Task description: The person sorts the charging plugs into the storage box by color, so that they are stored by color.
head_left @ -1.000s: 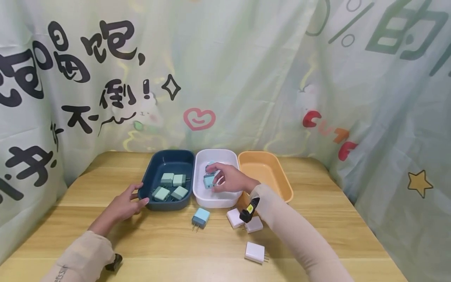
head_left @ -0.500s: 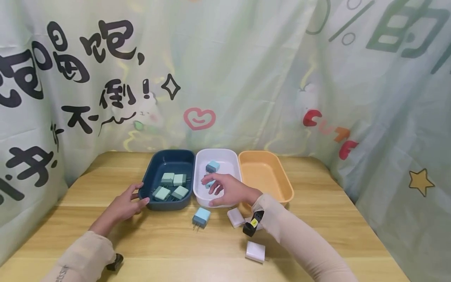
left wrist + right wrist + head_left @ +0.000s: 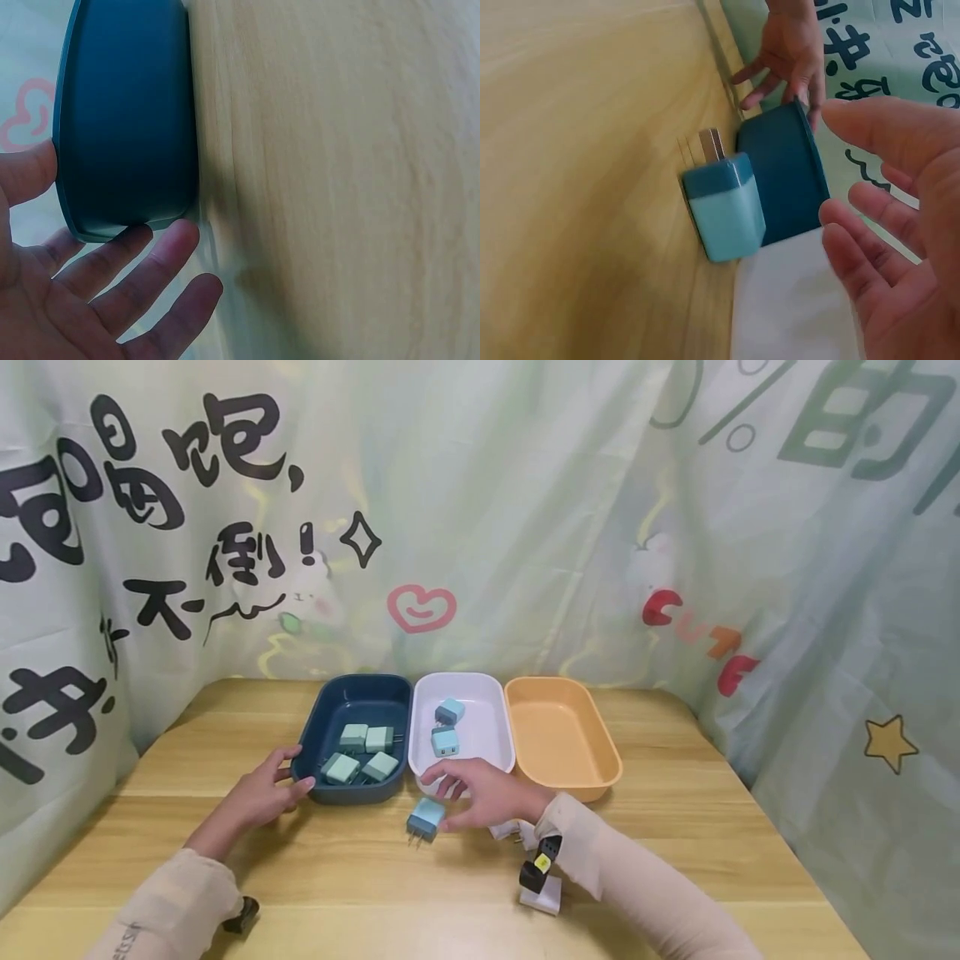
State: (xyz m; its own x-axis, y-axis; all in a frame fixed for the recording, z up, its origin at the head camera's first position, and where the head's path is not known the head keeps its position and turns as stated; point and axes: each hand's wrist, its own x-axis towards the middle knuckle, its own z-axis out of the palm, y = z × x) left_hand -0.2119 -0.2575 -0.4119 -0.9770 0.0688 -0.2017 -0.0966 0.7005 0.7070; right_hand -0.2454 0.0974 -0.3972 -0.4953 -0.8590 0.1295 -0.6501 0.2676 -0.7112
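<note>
My left hand rests at the left end of the dark blue tray, fingers spread. In the left wrist view the thumb touches the tray's rim, and fingertips lie against its end wall. My right hand hovers in front of the white tray, thumb and fingers apart with nothing between them. Just left of its fingertips, a two-tone blue charger plug lies on the table, prongs toward me. The right wrist view shows this charger plug beside the parted fingers.
Several pale green charger plugs lie in the dark blue tray. Two blue charger plugs are in the white tray. An orange tray stands at the right. White charger plugs lie partly hidden under the right wrist.
My right hand has come back out of the white tray toward the blue charger plug on the table, leaving two blue ones inside. The left hand stays at the dark blue tray.
</note>
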